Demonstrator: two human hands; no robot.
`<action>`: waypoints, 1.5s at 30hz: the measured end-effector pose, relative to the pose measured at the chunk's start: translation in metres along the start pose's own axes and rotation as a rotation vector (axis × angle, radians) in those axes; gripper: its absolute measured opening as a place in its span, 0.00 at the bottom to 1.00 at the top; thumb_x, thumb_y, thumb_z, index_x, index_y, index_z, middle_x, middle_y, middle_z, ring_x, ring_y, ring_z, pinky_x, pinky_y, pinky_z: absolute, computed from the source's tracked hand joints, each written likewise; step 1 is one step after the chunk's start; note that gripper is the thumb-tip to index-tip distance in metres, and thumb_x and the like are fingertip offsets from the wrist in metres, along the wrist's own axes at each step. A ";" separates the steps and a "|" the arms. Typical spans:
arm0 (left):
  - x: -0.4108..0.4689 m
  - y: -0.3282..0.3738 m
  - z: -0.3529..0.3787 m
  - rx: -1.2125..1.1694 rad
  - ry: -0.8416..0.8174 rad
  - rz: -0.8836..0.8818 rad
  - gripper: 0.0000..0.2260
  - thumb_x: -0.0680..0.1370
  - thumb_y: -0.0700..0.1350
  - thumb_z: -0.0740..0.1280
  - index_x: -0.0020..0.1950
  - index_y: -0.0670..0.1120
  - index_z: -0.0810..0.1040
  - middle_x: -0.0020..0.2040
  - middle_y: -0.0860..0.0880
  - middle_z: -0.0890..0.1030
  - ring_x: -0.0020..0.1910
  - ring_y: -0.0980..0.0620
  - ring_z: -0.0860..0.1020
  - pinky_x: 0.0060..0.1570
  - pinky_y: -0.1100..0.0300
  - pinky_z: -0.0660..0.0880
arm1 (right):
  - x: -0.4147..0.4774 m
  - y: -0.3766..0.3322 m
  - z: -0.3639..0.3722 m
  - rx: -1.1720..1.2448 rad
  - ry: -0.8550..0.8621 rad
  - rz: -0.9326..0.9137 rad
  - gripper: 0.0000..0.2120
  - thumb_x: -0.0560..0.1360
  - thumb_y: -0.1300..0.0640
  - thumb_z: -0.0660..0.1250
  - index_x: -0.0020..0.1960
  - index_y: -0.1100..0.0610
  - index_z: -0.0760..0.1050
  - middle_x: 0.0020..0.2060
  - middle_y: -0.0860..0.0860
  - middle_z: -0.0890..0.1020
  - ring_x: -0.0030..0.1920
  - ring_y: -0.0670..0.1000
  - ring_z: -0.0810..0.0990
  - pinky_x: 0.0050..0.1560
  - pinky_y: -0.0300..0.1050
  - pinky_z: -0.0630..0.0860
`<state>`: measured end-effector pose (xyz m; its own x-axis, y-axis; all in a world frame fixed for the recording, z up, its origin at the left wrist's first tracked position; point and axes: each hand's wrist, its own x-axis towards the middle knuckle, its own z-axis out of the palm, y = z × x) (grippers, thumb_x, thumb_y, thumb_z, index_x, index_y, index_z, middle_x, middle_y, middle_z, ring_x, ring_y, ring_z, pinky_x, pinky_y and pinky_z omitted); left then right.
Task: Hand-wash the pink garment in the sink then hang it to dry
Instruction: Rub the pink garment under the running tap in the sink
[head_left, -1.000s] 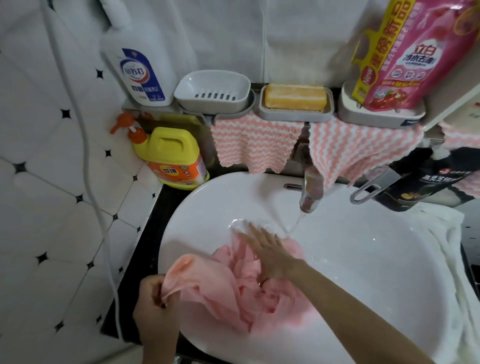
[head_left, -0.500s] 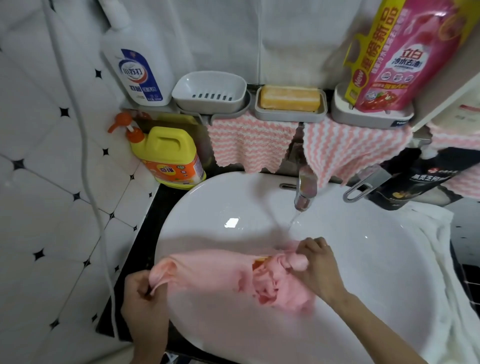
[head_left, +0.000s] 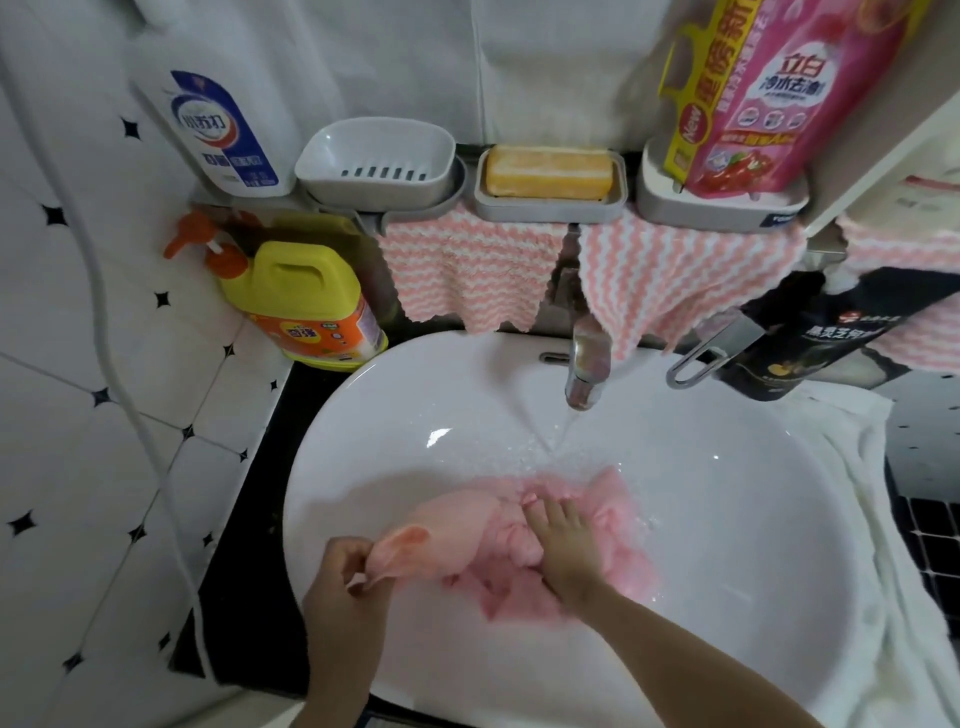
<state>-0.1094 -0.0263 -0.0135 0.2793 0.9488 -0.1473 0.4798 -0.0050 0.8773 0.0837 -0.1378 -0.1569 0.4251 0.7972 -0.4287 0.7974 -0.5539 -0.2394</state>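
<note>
The pink garment (head_left: 467, 525) lies bunched and wet in the near part of the white sink (head_left: 727, 519). My left hand (head_left: 345, 587) pinches one end of it at the sink's near left rim. Fingers straight, my right hand (head_left: 563, 551) presses flat on the middle of the cloth. Water runs from the chrome tap (head_left: 587, 364) and splashes just beyond the garment.
A yellow detergent jug (head_left: 306, 306) stands at the back left. On the shelf above are a white bottle (head_left: 223, 130), an empty soap dish (head_left: 379, 156), a yellow soap bar (head_left: 548, 171) and a pink refill bag (head_left: 779, 93). A white towel (head_left: 852, 493) drapes the sink's right rim.
My right hand let go of the bunched cloth and now presses flat on it. The garment dropped lower into the basin. My left hand kept its hold on the end.
</note>
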 end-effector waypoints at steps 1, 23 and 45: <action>-0.003 0.001 0.004 -0.002 -0.023 -0.003 0.16 0.67 0.38 0.76 0.37 0.55 0.72 0.35 0.52 0.78 0.28 0.57 0.70 0.27 0.71 0.65 | 0.007 0.001 -0.008 -0.021 0.029 -0.009 0.32 0.55 0.52 0.79 0.57 0.55 0.74 0.48 0.56 0.82 0.45 0.59 0.83 0.40 0.51 0.80; 0.002 0.006 0.022 0.000 -0.129 0.006 0.19 0.70 0.30 0.71 0.36 0.53 0.71 0.32 0.51 0.76 0.28 0.59 0.74 0.28 0.62 0.77 | 0.034 0.005 -0.049 0.371 0.027 0.201 0.16 0.74 0.54 0.64 0.60 0.55 0.76 0.54 0.55 0.81 0.54 0.57 0.81 0.53 0.50 0.78; 0.008 0.003 0.020 0.057 -0.229 0.010 0.17 0.70 0.29 0.69 0.34 0.51 0.70 0.30 0.52 0.76 0.27 0.58 0.73 0.30 0.52 0.76 | 0.040 0.022 -0.059 0.107 0.052 0.187 0.20 0.70 0.56 0.65 0.63 0.53 0.73 0.46 0.53 0.83 0.49 0.57 0.82 0.46 0.46 0.74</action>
<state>-0.0888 -0.0247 -0.0213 0.4625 0.8524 -0.2439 0.5203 -0.0381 0.8531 0.1432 -0.1040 -0.1274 0.5851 0.6878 -0.4297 0.6536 -0.7136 -0.2521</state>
